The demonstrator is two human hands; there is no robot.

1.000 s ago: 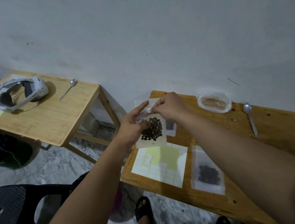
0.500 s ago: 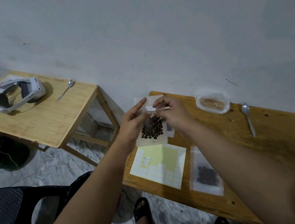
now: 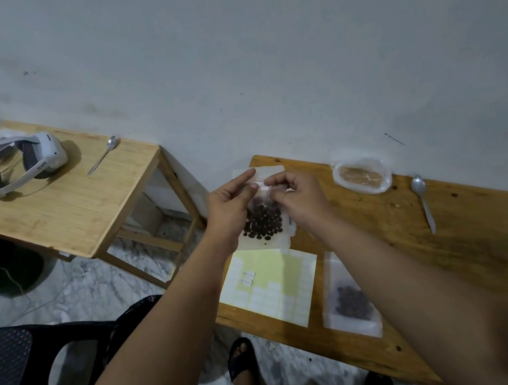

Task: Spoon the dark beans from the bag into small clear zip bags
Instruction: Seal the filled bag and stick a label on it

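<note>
Both hands [image 3: 263, 197] on bean bag [image 3: 264, 223]

We see the wooden table [image 3: 483, 247] carrying a label sheet [image 3: 276, 280] at 7 o'clock, filled zip bag [image 3: 349, 302] beside it, spoon [image 3: 423, 200] at 1 o'clock.

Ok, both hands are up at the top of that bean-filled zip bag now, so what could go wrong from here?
Two risks, as I judge them:
1. The small zip bag hangs above the table edge, pinched only at its top by the left hand and right hand. I cannot tell whether it is sealed; a slip could spill beans to the floor.
2. A small white label sits between the fingertips; it could stick crooked or onto a finger.
</note>
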